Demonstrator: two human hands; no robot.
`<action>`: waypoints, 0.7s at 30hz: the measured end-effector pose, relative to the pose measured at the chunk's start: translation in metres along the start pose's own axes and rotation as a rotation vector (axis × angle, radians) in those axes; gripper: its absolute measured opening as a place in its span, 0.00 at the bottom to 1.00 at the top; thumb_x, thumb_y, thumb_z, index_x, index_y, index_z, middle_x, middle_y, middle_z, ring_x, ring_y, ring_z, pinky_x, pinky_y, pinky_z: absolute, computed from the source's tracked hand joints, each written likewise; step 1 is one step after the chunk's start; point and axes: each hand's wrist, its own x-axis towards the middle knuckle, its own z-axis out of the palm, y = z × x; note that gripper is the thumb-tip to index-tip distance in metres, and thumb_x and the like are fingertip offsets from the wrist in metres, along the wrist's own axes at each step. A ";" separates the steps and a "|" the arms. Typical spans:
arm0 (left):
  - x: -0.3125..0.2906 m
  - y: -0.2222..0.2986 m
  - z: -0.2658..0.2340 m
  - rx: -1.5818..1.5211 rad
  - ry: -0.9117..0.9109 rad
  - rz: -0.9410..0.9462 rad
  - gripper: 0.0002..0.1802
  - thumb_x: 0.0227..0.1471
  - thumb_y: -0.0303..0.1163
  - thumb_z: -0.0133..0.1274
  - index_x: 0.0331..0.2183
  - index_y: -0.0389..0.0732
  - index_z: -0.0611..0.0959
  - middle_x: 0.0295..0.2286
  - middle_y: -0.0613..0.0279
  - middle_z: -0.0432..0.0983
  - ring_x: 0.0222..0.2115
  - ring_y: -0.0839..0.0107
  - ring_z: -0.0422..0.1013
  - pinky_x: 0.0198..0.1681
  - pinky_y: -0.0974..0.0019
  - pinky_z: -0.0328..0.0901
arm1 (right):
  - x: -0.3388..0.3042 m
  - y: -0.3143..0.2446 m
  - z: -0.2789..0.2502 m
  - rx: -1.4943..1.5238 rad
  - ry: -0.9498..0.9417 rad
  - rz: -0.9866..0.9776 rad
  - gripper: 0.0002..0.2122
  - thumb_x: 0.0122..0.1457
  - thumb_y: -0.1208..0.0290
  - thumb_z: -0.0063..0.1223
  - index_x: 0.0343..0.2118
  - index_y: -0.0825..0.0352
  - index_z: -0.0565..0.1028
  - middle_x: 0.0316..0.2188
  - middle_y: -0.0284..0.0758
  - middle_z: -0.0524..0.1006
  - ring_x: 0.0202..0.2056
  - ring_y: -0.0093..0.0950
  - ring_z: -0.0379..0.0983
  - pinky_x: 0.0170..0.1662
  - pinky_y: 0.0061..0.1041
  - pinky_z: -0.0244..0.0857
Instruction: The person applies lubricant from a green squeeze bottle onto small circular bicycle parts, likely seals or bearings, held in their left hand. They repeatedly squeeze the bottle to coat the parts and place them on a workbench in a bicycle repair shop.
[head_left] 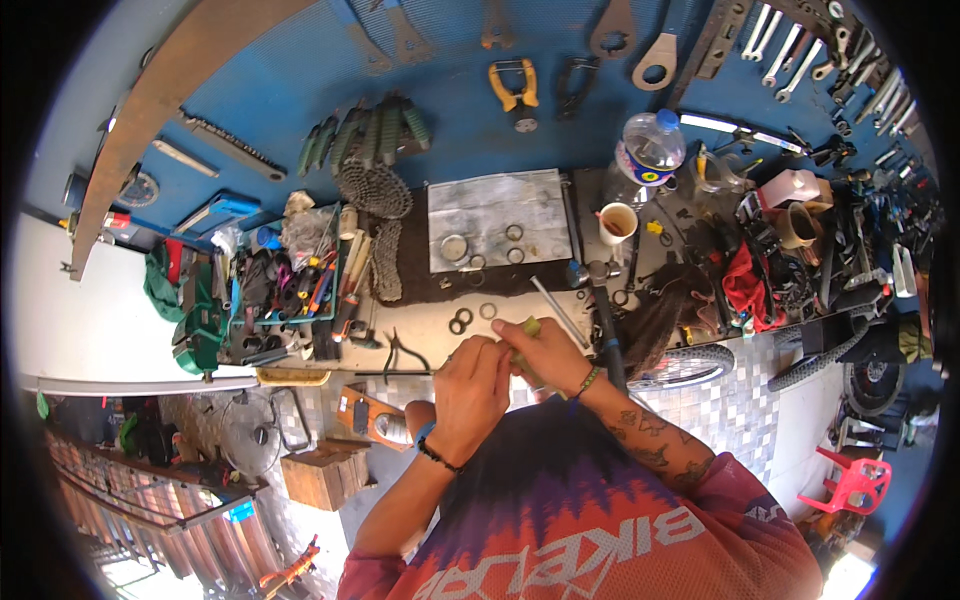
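My left hand point(470, 395) and my right hand point(548, 358) meet in front of my chest, at the near edge of the workbench. In my right hand is a small yellow-green piece point(532, 327), perhaps cloth or a pad; its kind is unclear. My left fingers are closed against the right ones, and what they pinch is hidden. Just beyond my hands lie a pale ring point(488, 311) and dark rings point(461, 321). Farther back, a printed sheet point(545, 205) bears a round metal part point(454, 247) and several small rings point(514, 233).
Black-handled pliers point(403, 352) lie left of my hands. A hammer point(604, 315) and a metal tube point(559, 311) are at the right. Behind them stand a paper cup point(616, 224) and a plastic bottle point(648, 160). Tool clutter point(300, 275) fills the bench's left; tools hang on the blue wall.
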 end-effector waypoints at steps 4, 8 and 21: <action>-0.007 -0.001 0.006 -0.032 0.012 0.004 0.09 0.52 0.18 0.62 0.37 0.37 0.82 0.31 0.55 0.77 0.28 0.55 0.77 0.30 0.56 0.72 | -0.006 -0.009 -0.003 0.017 -0.025 -0.028 0.24 0.67 0.55 0.56 0.24 0.74 0.82 0.15 0.36 0.78 0.16 0.24 0.74 0.21 0.26 0.66; -0.010 0.001 0.013 -0.108 0.029 0.023 0.10 0.53 0.17 0.62 0.38 0.37 0.82 0.33 0.55 0.78 0.28 0.56 0.77 0.29 0.57 0.72 | -0.004 0.003 -0.009 0.022 0.014 -0.069 0.23 0.66 0.55 0.55 0.23 0.74 0.81 0.15 0.37 0.78 0.17 0.25 0.75 0.22 0.28 0.67; 0.006 0.013 0.011 -0.259 0.088 -0.216 0.12 0.55 0.19 0.63 0.43 0.33 0.84 0.36 0.54 0.80 0.27 0.65 0.78 0.31 0.65 0.72 | -0.030 -0.032 -0.012 -0.475 0.073 -0.223 0.28 0.71 0.41 0.44 0.38 0.68 0.78 0.23 0.43 0.83 0.32 0.45 0.83 0.38 0.42 0.72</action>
